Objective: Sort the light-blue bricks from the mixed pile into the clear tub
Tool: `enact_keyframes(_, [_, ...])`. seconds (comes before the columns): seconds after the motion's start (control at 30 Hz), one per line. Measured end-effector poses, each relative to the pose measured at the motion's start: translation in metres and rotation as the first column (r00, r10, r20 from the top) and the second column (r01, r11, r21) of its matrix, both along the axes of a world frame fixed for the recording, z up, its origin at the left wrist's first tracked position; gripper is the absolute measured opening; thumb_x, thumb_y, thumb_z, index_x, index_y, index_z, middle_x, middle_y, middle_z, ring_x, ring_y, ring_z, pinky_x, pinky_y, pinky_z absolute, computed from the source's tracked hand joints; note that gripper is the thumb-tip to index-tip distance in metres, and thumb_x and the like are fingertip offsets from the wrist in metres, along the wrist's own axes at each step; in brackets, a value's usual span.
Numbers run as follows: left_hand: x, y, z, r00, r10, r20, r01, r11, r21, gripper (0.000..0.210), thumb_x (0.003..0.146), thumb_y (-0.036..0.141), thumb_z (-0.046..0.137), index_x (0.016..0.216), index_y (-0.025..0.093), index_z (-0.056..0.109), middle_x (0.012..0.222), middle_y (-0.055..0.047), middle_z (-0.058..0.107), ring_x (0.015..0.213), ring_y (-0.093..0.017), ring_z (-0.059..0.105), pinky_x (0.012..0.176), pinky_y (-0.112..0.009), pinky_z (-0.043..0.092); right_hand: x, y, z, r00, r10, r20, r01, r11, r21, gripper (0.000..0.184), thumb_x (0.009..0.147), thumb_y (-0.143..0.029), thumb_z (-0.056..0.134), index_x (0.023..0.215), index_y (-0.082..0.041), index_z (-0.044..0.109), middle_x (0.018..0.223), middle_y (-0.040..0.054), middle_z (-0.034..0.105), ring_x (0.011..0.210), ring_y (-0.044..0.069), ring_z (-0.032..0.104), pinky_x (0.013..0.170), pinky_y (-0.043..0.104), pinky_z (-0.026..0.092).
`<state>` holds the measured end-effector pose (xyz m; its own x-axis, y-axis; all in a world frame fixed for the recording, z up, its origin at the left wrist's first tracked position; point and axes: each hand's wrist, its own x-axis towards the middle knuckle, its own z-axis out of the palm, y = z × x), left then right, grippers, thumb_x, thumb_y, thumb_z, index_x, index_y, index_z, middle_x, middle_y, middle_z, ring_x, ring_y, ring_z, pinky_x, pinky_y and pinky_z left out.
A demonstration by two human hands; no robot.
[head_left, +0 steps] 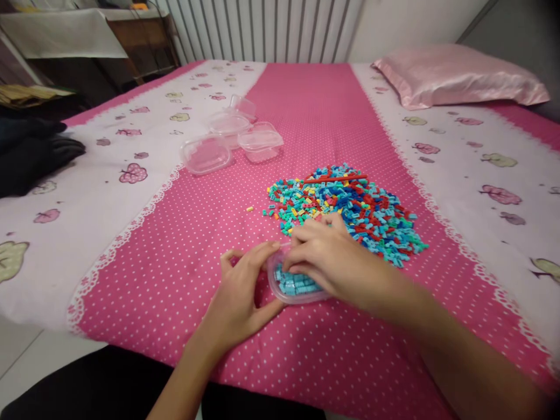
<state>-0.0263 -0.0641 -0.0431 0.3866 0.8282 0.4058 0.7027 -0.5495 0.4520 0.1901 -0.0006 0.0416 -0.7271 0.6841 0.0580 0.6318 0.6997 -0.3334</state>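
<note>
Filling step, apparently: at lower centre of the frame, the left hand grips the clear container; the right hand covers its blue bricks, fingers' hold indeterminable. Next move requires steady bracing.

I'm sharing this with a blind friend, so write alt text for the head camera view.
The left hand holds a clear container of light blue pieces while the right hand reaches into it, on a dotted pink bedspread. Beyond lies a heap of multicoloured pieces with a red stick on top; farther back are more clear containers and a pink pillow.
</note>
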Motion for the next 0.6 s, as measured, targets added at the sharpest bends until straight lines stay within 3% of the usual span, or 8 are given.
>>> enact_keyframes(0.07, [-0.002,-0.001,-0.001,1.000,0.006,-0.016,-0.006,1.000,0.029,0.067,0.096,0.045,0.063,0.153,0.026,0.032,0.143,-0.016,0.063,0.117,-0.034,0.065,0.100,-0.058,0.041,0.028,0.014,0.013,0.996,-0.060,-0.059,0.061,0.998,0.011,0.014,0.097,-0.019,0.067,0.093,-0.024,0.080,0.099,0.0031,0.073,0.097,0.020,0.063,0.090,0.037,0.038])
enact_keyframes(0.13, [-0.006,0.000,-0.003,0.999,0.015,-0.051,-0.011,0.997,0.082,0.066,0.097,0.042,0.061,0.154,0.025,0.032,0.143,-0.016,0.063,0.116,-0.034,0.066,0.099,-0.057,0.041,0.060,0.028,0.025,0.972,-0.232,-0.045,0.235,0.968,0.087,0.017,0.096,-0.016,0.064,0.095,-0.022,0.080,0.101,0.0051,0.074,0.095,0.020,0.064,0.085,0.034,0.041])
enact_keyframes(0.2, [-0.008,0.003,-0.007,0.997,0.018,-0.073,-0.008,0.992,0.129,0.067,0.096,0.040,0.062,0.154,0.023,0.033,0.141,-0.016,0.064,0.111,-0.034,0.067,0.097,-0.056,0.041,0.088,0.040,0.031,0.908,-0.407,0.104,0.395,0.911,0.119,0.015,0.093,-0.015,0.066,0.093,-0.022,0.080,0.096,0.0044,0.074,0.092,0.020,0.065,0.081,0.033,0.042])
enact_keyframes(0.27, [-0.010,0.007,-0.010,0.996,0.024,-0.090,-0.009,0.987,0.159,0.067,0.095,0.039,0.062,0.154,0.022,0.034,0.139,-0.016,0.066,0.106,-0.033,0.068,0.095,-0.055,0.042,0.106,0.048,0.030,0.829,-0.492,0.266,0.492,0.867,0.072,0.013,0.089,-0.015,0.071,0.095,-0.023,0.079,0.091,0.0028,0.075,0.085,0.019,0.066,0.076,0.031,0.041])
enact_keyframes(0.4, [-0.012,0.011,-0.013,0.993,0.021,-0.113,0.000,0.983,0.186,0.069,0.095,0.039,0.062,0.154,0.020,0.034,0.139,-0.017,0.065,0.103,-0.033,0.068,0.094,-0.054,0.042,0.101,0.057,0.014,0.797,-0.498,0.343,0.520,0.854,0.031,0.019,0.086,-0.019,0.077,0.104,-0.023,0.077,0.095,0.0020,0.076,0.086,0.017,0.067,0.070,0.028,0.038])
enact_keyframes(0.6, [-0.013,0.010,-0.012,0.990,0.022,-0.137,0.003,0.984,0.178,0.068,0.096,0.041,0.062,0.154,0.018,0.035,0.139,-0.018,0.065,0.106,-0.035,0.067,0.095,-0.054,0.040,0.068,0.059,-0.002,0.759,-0.557,0.337,0.547,0.826,0.132,0.013,0.088,-0.008,0.067,0.094,-0.018,0.072,0.099,0.0059,0.077,0.094,0.021,0.068,0.072,0.031,0.033])
